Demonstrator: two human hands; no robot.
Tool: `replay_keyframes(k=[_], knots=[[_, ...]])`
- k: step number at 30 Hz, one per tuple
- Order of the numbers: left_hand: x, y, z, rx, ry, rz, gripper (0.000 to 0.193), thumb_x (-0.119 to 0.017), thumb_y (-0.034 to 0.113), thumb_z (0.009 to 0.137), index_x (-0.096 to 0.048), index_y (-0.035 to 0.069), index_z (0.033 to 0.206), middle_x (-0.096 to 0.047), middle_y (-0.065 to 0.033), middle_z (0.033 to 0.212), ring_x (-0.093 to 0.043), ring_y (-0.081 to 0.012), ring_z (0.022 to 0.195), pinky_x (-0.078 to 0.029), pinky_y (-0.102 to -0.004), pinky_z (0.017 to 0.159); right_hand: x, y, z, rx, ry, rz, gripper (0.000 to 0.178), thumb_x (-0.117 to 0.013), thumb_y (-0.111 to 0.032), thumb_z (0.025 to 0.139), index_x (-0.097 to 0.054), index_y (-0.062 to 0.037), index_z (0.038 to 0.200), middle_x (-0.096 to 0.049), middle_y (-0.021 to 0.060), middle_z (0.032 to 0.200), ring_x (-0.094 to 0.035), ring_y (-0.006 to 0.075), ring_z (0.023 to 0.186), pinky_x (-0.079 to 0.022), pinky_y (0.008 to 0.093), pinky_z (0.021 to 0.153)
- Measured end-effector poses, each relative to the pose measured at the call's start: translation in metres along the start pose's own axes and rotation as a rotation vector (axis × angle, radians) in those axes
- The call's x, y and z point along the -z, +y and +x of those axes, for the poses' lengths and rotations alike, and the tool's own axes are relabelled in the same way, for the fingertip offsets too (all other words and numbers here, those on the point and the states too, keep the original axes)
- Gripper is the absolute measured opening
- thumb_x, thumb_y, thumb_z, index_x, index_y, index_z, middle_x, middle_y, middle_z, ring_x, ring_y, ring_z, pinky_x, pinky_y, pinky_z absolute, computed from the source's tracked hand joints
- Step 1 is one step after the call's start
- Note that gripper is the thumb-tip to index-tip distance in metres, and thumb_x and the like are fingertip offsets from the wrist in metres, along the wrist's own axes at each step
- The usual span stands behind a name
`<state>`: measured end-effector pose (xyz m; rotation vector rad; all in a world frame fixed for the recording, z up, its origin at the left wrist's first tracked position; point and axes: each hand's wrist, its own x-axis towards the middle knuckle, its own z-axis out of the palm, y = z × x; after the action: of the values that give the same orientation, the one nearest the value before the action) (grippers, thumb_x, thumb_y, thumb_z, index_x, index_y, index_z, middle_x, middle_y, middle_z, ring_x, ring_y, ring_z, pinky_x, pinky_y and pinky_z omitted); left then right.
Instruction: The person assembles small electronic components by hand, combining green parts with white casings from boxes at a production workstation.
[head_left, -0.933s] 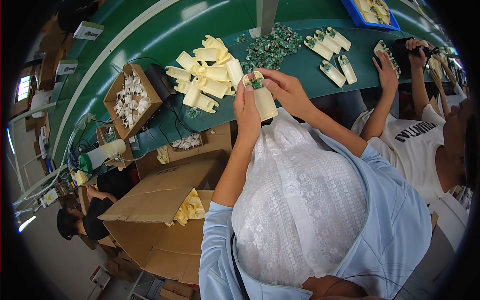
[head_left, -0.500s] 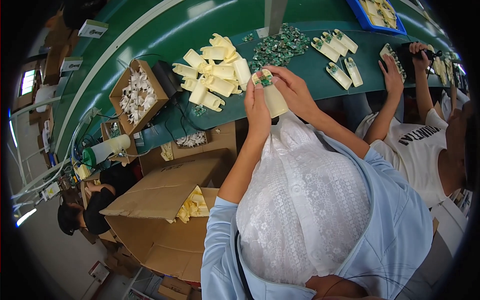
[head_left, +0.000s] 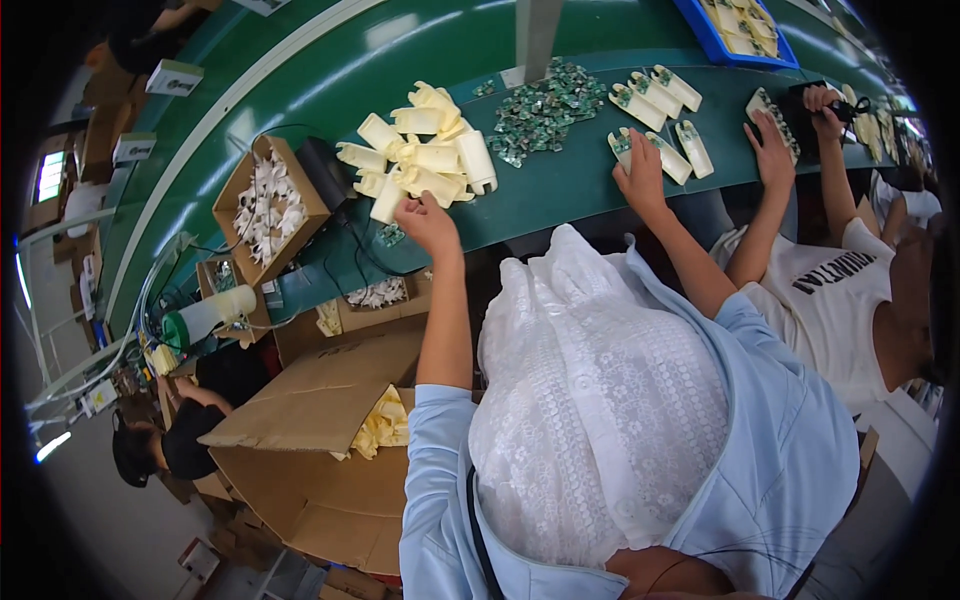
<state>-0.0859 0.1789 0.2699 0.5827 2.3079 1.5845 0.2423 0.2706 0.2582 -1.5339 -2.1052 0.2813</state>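
Carried apart since the earlier frame, when both were closed around one piece near the table's near edge, the bare left hand [head_left: 430, 225] and the bare right hand [head_left: 640, 178] are now set well away from each other. By the right hand, a cream plastic shell with a green circuit board at its end [head_left: 621, 147] is touched; it is probably the same piece. Thumb and fingers are placed about it, but whether it is pinched or loosely touched cannot be told. It lies toward the right end of the dark green table [head_left: 540, 190], beside five similar cream shells with boards [head_left: 655, 98], apparently spaced out to keep their boards clear of one another.

By the curled fingers of the left hand, an empty-looking cream plastic shell [head_left: 388, 197] is met at the near side of a heap of cream plastic shells [head_left: 435, 155]; the thumb's hold is hidden, so a pinch cannot be confirmed. The heap is set left of centre, seemingly for easy reach by that hand. Between the hands, nearer the table's far edge, a pile of small green circuit boards [head_left: 548, 108] is gathered, perhaps so that it can be reached from either side.
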Motion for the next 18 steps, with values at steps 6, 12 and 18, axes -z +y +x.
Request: replay_keyframes(k=[6,12,18], knots=[[0.000,-0.018,0.022,-0.017,-0.060,0.219,0.029,-0.060,0.015,0.084,-0.051,-0.005,0.104,-0.059,-0.0119,0.088,-0.057,-0.0208,0.079,-0.047,-0.0330,0.074,0.002,0.013,0.020,-0.060,0.129,-0.295,0.060,-0.064,-0.012,0.075,-0.042,-0.0022,0.131,-0.046,0.0201,0.128,-0.045,0.0364,0.117,-0.038,0.0430,0.097],[0.001,0.000,0.013,0.009,-0.077,0.322,0.026,-0.053,0.016,0.086,-0.055,-0.003,0.103,-0.062,-0.0125,0.094,-0.060,-0.0220,0.082,-0.048,-0.0331,0.075,-0.032,-0.064,0.046,0.049,-0.017,0.225,0.024,-0.064,-0.016,0.080,-0.062,-0.0061,0.102,-0.060,0.0136,0.107,-0.056,0.0306,0.101,-0.047,0.0373,0.083],[0.009,0.021,-0.009,0.209,-0.276,-0.103,0.025,-0.050,0.008,0.085,-0.054,-0.002,0.108,-0.062,-0.0137,0.100,-0.061,-0.0241,0.085,-0.050,-0.0345,0.078,-0.050,-0.068,0.059,-0.211,-0.182,0.217,0.019,-0.064,-0.019,0.079,-0.064,-0.0052,0.092,-0.064,0.0105,0.092,-0.062,0.0251,0.088,-0.050,0.0364,0.072]])
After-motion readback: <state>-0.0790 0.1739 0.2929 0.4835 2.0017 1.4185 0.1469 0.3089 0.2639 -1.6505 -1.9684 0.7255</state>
